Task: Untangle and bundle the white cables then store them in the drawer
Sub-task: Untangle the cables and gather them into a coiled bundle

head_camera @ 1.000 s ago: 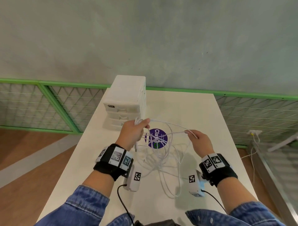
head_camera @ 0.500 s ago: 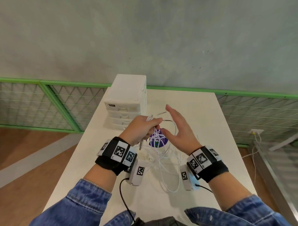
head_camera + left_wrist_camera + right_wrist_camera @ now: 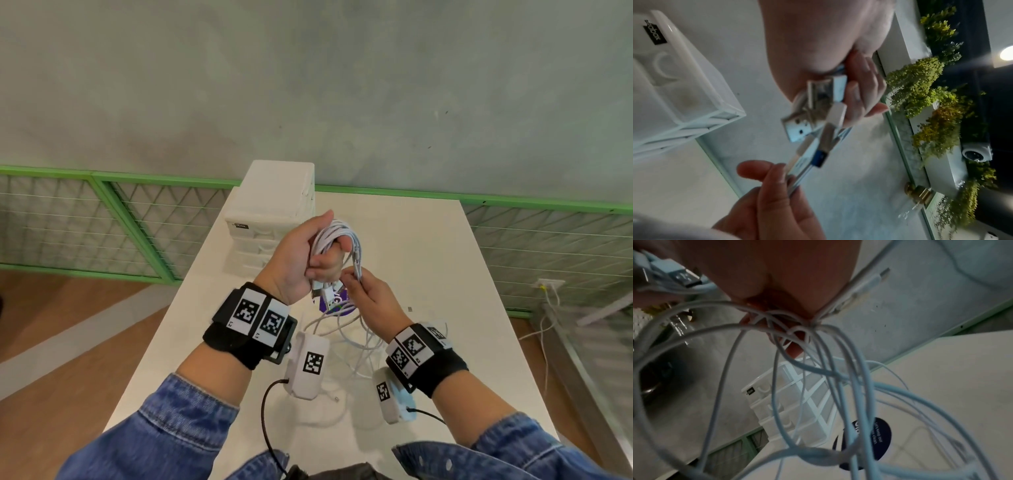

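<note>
My left hand is raised over the table and grips a coil of white cables wound round its fingers. USB plugs hang below its palm, and they show close up in the left wrist view. Just beneath, my right hand pinches a few strands that run down from the coil. In the right wrist view a tangle of cable loops hangs from those fingers. Loose cable still trails on the table. The white drawer unit stands at the table's far left with its drawers closed.
A round purple sticker lies on the white table under the hands. A small grey bit sits right of it. Green mesh fencing and a grey wall run behind the table.
My left hand has risen with the cables now gathered into a coil. My right hand, open beside it half a second ago, has dropped below the coil and pinched strands.
</note>
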A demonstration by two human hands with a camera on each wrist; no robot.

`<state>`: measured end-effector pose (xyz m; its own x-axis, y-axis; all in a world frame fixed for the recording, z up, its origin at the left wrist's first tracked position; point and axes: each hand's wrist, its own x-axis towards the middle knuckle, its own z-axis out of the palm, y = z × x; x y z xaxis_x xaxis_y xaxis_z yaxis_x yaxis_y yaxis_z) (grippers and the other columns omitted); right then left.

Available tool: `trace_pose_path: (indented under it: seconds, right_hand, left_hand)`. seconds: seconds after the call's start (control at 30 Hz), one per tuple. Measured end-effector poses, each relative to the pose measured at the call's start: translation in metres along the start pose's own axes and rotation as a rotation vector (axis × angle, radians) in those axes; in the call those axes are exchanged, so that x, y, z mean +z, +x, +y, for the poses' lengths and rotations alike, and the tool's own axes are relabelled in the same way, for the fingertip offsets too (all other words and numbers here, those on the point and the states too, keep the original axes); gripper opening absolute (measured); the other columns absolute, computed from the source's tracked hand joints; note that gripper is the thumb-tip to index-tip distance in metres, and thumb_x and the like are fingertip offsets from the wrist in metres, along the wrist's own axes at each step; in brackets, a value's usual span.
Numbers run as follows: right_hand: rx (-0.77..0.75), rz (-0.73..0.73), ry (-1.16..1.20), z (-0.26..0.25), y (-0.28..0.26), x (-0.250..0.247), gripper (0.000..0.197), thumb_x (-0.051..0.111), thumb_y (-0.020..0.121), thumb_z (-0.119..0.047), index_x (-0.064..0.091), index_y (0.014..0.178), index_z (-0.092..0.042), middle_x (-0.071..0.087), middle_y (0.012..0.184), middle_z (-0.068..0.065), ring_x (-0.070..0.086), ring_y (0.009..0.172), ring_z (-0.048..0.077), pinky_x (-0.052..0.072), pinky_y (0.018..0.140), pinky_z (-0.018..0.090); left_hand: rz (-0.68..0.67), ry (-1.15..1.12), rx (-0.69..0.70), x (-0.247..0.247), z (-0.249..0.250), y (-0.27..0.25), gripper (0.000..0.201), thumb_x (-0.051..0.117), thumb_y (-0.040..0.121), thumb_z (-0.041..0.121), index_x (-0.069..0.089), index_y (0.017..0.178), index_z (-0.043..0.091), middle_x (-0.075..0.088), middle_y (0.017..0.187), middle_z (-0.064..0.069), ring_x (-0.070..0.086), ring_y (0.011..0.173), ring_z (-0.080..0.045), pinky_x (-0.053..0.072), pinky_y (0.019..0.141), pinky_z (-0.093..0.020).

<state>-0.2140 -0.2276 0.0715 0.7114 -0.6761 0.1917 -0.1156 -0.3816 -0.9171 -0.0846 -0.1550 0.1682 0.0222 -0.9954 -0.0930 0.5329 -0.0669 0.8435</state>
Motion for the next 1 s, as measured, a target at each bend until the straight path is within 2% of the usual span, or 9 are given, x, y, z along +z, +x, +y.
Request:
trace_pose_path:
  seconds: [0.13, 0.3, 0.4, 0.43, 0.5, 0.6, 0.73, 0.87, 1.0]
  right_hand:
    - [0.064, 0.007, -0.081, 0.018, -0.004, -0.001, 0.023, 0.049, 0.095, -0.03, 0.049, 0.073, -0.036, 0.048, 0.06, -0.01, 0.043, 0.056, 0.004, 0.038, 0.061, 0.027]
    - [0.126, -0.014, -0.1, 0.02, -0.011, 0.002, 0.034, 0.048, 0.096, -0.022, 0.046, 0.064, -0.034, 0.046, 0.053, -0.011, 0.044, 0.048, 0.0, 0.029, 0.055, 0.023]
    - [0.167, -0.016, -0.063, 0.022, -0.008, 0.004, 0.027, 0.051, 0.091, -0.034, 0.056, 0.065, -0.037, 0.06, 0.068, 0.022, 0.047, 0.061, 0.012, 0.034, 0.061, 0.029]
    - [0.179, -0.02, -0.07, 0.022, -0.007, 0.004, 0.028, 0.053, 0.092, -0.033, 0.057, 0.065, -0.036, 0.062, 0.075, 0.026, 0.049, 0.064, 0.015, 0.035, 0.062, 0.029]
    - [0.148, -0.02, -0.066, 0.019, -0.007, 0.004, 0.028, 0.055, 0.091, -0.034, 0.054, 0.063, -0.032, 0.062, 0.071, 0.017, 0.048, 0.063, 0.009, 0.036, 0.062, 0.026]
    - [0.065, 0.007, -0.001, 0.014, -0.009, 0.006, 0.035, 0.042, 0.087, -0.051, 0.052, 0.068, -0.023, 0.053, 0.066, -0.002, 0.044, 0.059, 0.002, 0.036, 0.06, 0.02]
    - [-0.017, 0.132, 0.076, 0.013, -0.01, 0.005, 0.037, 0.032, 0.095, -0.039, 0.044, 0.078, -0.009, 0.045, 0.064, -0.006, 0.041, 0.057, 0.004, 0.037, 0.057, 0.02]
    - [-0.082, 0.299, 0.061, 0.006, -0.008, -0.005, 0.015, 0.037, 0.095, -0.029, 0.047, 0.084, -0.027, 0.047, 0.064, -0.005, 0.041, 0.056, 0.005, 0.038, 0.055, 0.024]
    - [-0.103, 0.326, -0.023, 0.012, -0.007, -0.015, 0.01, 0.045, 0.095, -0.024, 0.052, 0.094, -0.031, 0.054, 0.064, -0.013, 0.045, 0.056, 0.004, 0.037, 0.054, 0.016]
  left_hand:
    - [0.006, -0.096, 0.086, 0.007, 0.002, 0.0, 0.06, 0.024, 0.097, 0.043, 0.06, 0.065, 0.007, 0.03, 0.033, 0.008, 0.022, 0.027, -0.003, 0.015, 0.038, -0.021]
    - [-0.021, -0.085, 0.087, 0.018, 0.003, 0.0, 0.056, 0.025, 0.096, 0.044, 0.055, 0.068, 0.005, 0.029, 0.033, 0.008, 0.022, 0.027, -0.003, 0.019, 0.036, -0.019]
    - [-0.023, -0.114, 0.121, 0.022, 0.005, 0.0, 0.052, 0.029, 0.092, 0.045, 0.054, 0.071, 0.004, 0.029, 0.033, 0.009, 0.023, 0.027, -0.002, 0.018, 0.037, -0.019]
    - [-0.02, -0.138, 0.146, 0.022, 0.006, 0.001, 0.052, 0.03, 0.091, 0.045, 0.055, 0.072, 0.005, 0.03, 0.034, 0.009, 0.023, 0.028, -0.002, 0.018, 0.038, -0.02]
    - [0.0, -0.201, 0.203, 0.023, 0.008, 0.003, 0.053, 0.031, 0.091, 0.046, 0.06, 0.07, 0.007, 0.031, 0.036, 0.008, 0.025, 0.029, -0.003, 0.019, 0.04, -0.021]
    - [0.016, -0.301, 0.258, 0.021, 0.011, 0.004, 0.055, 0.026, 0.097, 0.044, 0.06, 0.075, 0.007, 0.033, 0.04, 0.007, 0.027, 0.031, -0.004, 0.022, 0.041, -0.02]
    - [-0.001, -0.363, 0.297, 0.012, 0.019, 0.001, 0.056, 0.022, 0.1, 0.039, 0.059, 0.076, 0.005, 0.035, 0.04, 0.006, 0.029, 0.031, -0.005, 0.02, 0.043, -0.022]
    - [0.05, -0.329, 0.33, 0.004, 0.025, -0.006, 0.056, 0.023, 0.1, 0.035, 0.059, 0.068, 0.008, 0.032, 0.035, 0.007, 0.027, 0.028, -0.004, 0.02, 0.04, -0.021]
    - [0.107, -0.277, 0.297, 0.003, 0.025, -0.011, 0.051, 0.026, 0.1, 0.033, 0.054, 0.063, 0.012, 0.029, 0.033, 0.009, 0.024, 0.027, -0.004, 0.024, 0.036, -0.019]
